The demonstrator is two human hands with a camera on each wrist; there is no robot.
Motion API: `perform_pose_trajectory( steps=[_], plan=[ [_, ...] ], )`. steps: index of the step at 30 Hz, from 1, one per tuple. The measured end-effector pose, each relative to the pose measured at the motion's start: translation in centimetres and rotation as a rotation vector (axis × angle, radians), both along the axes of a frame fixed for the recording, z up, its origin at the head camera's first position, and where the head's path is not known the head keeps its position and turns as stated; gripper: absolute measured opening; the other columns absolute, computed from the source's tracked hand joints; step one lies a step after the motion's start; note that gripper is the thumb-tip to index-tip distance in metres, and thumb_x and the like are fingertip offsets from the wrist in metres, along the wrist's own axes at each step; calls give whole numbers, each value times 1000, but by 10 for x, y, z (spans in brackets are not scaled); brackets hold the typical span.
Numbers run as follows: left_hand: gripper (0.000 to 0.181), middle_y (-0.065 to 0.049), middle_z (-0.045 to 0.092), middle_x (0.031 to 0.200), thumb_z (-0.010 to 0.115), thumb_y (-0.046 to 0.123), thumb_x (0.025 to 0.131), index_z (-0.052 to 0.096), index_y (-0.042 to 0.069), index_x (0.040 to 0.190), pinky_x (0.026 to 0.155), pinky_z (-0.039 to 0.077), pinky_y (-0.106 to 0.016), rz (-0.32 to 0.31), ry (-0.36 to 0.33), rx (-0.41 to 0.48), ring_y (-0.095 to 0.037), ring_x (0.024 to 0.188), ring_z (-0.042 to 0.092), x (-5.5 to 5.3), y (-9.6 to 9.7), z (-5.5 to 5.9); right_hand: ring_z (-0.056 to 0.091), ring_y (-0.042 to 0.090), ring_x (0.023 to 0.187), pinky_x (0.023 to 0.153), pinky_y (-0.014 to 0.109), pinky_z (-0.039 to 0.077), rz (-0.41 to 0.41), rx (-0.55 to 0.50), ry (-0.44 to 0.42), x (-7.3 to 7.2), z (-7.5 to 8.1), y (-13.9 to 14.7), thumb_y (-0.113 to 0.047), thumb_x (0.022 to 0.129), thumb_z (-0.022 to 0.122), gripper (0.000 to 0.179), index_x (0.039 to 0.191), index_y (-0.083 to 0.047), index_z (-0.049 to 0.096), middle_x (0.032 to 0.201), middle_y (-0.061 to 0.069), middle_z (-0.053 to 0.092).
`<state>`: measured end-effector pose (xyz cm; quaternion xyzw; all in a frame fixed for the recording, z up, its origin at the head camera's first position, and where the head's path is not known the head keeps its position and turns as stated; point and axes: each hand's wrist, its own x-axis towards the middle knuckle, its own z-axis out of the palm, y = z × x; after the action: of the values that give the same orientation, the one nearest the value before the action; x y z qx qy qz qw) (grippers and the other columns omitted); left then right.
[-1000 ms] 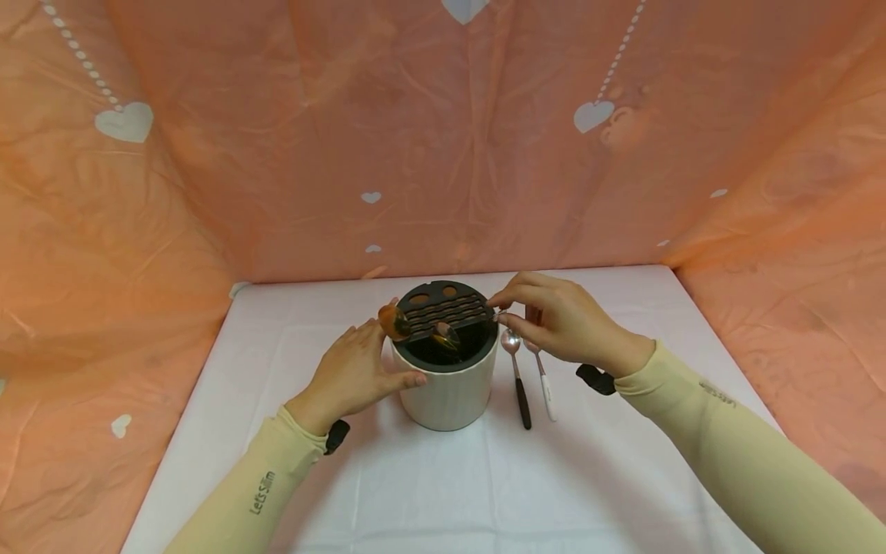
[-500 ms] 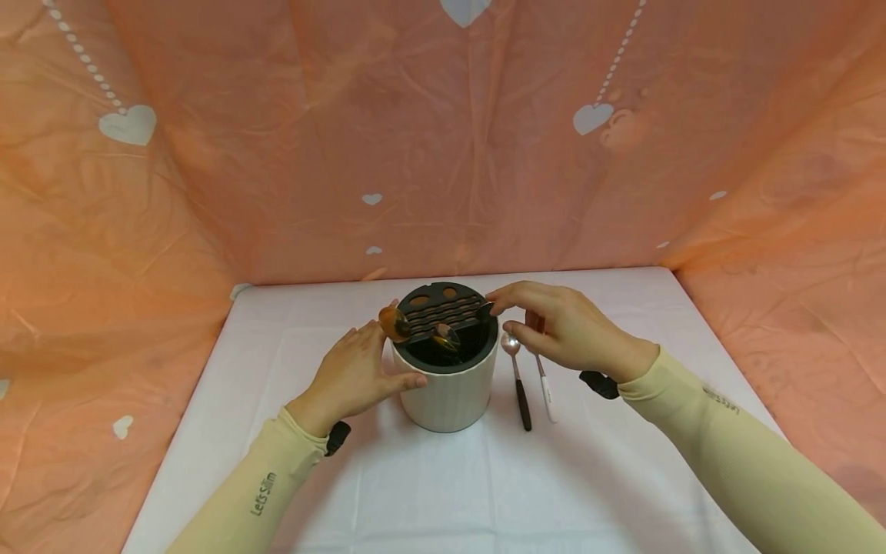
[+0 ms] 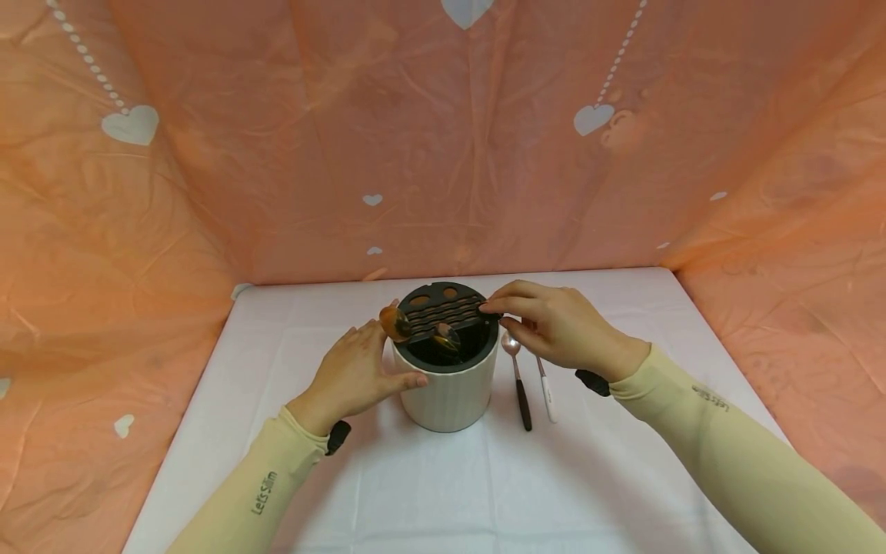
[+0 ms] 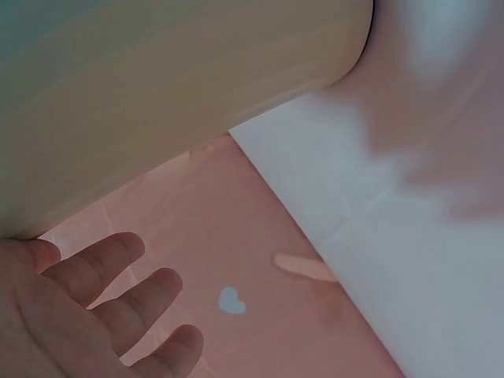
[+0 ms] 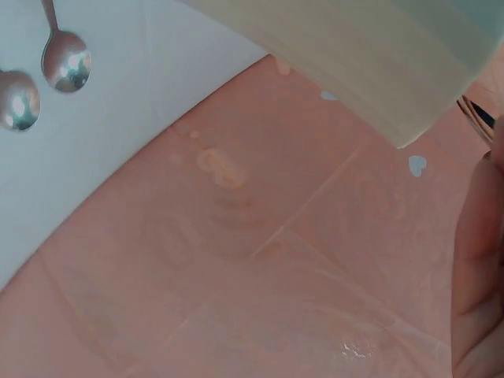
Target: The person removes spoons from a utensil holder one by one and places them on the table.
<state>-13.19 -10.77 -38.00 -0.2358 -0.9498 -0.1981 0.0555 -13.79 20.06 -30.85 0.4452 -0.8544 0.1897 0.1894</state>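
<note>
A white ribbed utensil holder (image 3: 446, 404) with a black slotted lid (image 3: 431, 291) stands upright on the table. My left hand (image 3: 353, 377) rests along its left side, thumb toward the front; in the left wrist view its fingers (image 4: 130, 311) are fairly straight and spread. One spoon's bowl (image 3: 394, 324) sticks up at the lid's left edge, another spoon's bowl (image 3: 446, 337) near the middle. At the right rim my right hand (image 3: 567, 323) pinches a spoon (image 5: 476, 120), mostly hidden behind the fingers.
Right of the holder lie a black-handled spoon (image 3: 523, 404) and a white-handled spoon (image 3: 549, 398), bowls toward the back. A white cloth covers the table (image 3: 415, 500). Orange sheeting (image 3: 429, 154) with pale hearts hangs behind and at both sides.
The spoon in my right hand has moved slightly left over the lid's right edge, and my fingers now cover most of it. My left hand has stayed at the holder.
</note>
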Motion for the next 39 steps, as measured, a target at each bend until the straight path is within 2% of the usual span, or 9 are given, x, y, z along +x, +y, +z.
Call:
perform_pose_trajectory(
  steps=[5,11,21,26,32,36,39],
  plan=[
    [112,-9,40,140,49,84,62,15,21,148,103,25,-49,2,-1,-1,-26,127,37,0,0,1,52,-1,60,48,20,42,-8,38,37,0,0,0,-13,84,62,31,115,-20,65,114,-12,57],
    [111,-8,41,139,48,84,63,17,20,148,103,26,-50,-1,3,-3,-25,126,39,1,1,1,54,0,63,47,21,42,-15,52,107,0,0,0,-13,83,63,32,115,-19,65,113,-12,58],
    [112,-8,42,138,48,85,62,19,19,148,103,26,-49,5,3,-3,-24,125,39,0,0,0,58,6,61,46,23,45,-74,-73,318,-2,5,2,-9,80,63,33,112,-17,68,107,-5,63],
    [111,-7,43,137,49,84,62,21,18,147,103,27,-48,2,10,7,-22,125,40,0,0,0,57,6,59,47,20,46,-72,-228,363,0,15,2,-5,79,64,32,109,-14,69,104,-2,65],
    [111,-7,45,136,49,84,63,18,19,148,102,27,-48,-5,15,15,-22,124,41,-1,0,0,55,10,59,52,16,45,-30,-560,324,5,38,3,8,74,64,29,100,-2,71,95,6,67],
    [112,-7,44,137,49,84,62,19,19,148,103,27,-48,-5,10,10,-22,124,40,-1,0,-1,52,10,52,51,14,44,-103,-752,299,8,56,12,11,73,64,24,95,2,71,90,13,66],
    [112,-8,44,137,49,84,62,20,18,148,103,27,-48,-4,14,7,-22,124,40,-1,0,0,51,8,46,48,14,43,-182,-858,253,12,69,24,12,75,62,22,94,5,70,87,17,63]
  ],
)
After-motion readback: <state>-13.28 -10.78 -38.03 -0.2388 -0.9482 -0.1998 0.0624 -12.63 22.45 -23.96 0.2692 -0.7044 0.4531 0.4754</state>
